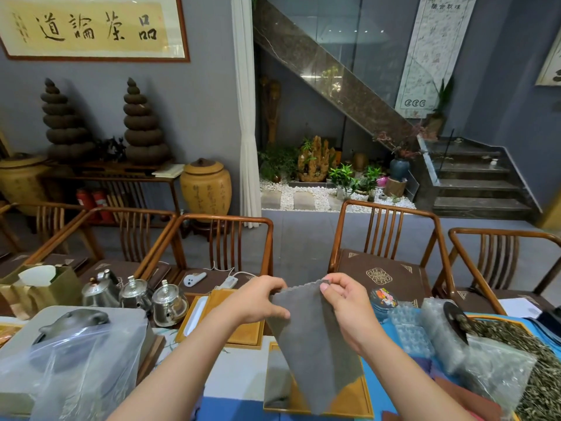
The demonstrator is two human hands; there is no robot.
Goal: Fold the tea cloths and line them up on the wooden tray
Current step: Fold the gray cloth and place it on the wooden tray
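With both sets of fingers pinching its top edge, you hold the grey cloth (312, 338) up in the air. Left hand (261, 299) grips the left corner, fingers (277, 312) curled over the front. Right hand (349, 302) pinches the right corner between thumb and forefinger. Cloth hangs down, narrowing to a point, lower end over the tray (365, 399) just below it. Another grey cloth (276, 375) lies flat on the tray's left side. A second wooden tray (243, 332) sits behind, past your left hand. Three steel teapots (136, 294) stand left on the surface; clear bags (485, 369) and loose tea leaves (540, 360) right.
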